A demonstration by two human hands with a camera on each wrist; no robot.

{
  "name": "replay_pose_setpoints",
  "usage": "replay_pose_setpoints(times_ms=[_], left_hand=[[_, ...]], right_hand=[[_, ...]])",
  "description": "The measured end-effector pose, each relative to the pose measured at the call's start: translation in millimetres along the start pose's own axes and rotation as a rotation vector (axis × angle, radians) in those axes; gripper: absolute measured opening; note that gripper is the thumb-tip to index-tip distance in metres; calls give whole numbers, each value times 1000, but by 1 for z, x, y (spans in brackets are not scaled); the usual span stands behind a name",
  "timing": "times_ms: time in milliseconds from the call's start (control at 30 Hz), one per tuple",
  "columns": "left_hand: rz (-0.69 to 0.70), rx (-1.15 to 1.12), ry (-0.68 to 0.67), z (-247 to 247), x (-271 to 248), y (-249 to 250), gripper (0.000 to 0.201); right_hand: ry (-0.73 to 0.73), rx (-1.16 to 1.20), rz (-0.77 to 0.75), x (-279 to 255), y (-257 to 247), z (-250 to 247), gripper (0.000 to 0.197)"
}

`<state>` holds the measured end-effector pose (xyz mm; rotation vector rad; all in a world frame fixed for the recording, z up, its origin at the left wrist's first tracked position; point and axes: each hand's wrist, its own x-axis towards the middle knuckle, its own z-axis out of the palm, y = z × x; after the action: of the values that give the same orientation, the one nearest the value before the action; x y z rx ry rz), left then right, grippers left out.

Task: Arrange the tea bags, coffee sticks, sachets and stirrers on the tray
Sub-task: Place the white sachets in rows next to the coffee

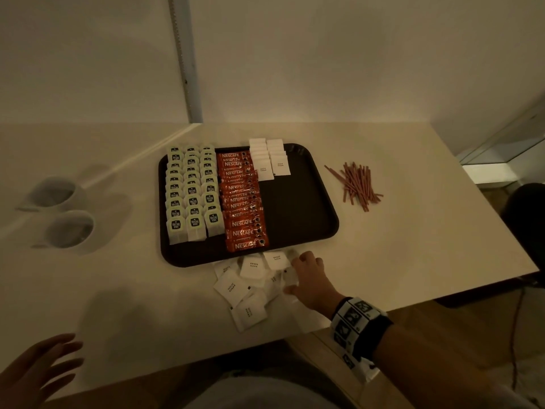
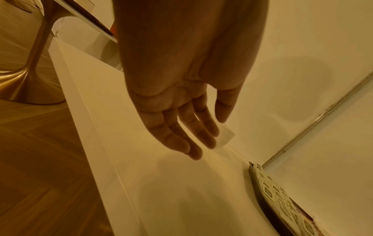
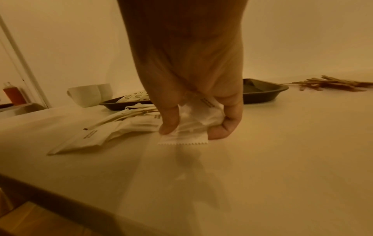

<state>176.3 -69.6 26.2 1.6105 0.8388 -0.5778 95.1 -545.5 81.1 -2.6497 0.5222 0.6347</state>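
Midway through the sugar-sachet step: tea bags [image 1: 191, 193] and Nescafé coffee sticks [image 1: 243, 202] already lined up on the dark tray [image 1: 306, 208], two short columns of white sugar sachets [image 1: 269, 159] begun at its far right. Next, probably: carrying the gathered sachets up to extend those columns. Right hand [image 1: 309, 278] curled, pinching a sachet [image 3: 191, 126] from the loose pile [image 1: 247, 287] just beside the tray's near edge. Left hand [image 2: 181, 111] spread, holding nothing, hovering above the table [image 1: 413, 246]. Stirrers [image 1: 356, 184] heaped off-tray, to the right.
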Motion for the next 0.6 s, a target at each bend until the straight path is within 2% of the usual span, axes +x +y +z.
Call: replay_pose_setpoints(times_ms=[67,233,367,467,500,567,600], left_hand=[[37,-7,-93,11,-14,3,30],[121,12,-114,21,-42,23,27],[332,89,-202,51,-79,56,24],[504,139,-301,100,-109,93,18],[534,153,-373,118,-119,107,21],[554,190,-531,155,-131,134,64],[521,196,-608,176,-134,147,84]], right_hand=[[-29,48,-8,2,1,0,60],[-192,40,39,1,17,-18,57],[-264,-2,28,-4,23,-67,64],[-211,178,-87,-3,-3,-119,50],[-191,250,-142,-2,-17,-134,46],[-176,325,-260,4,-45,-160,42],[-188,358,-317,8,-60,-170,40]])
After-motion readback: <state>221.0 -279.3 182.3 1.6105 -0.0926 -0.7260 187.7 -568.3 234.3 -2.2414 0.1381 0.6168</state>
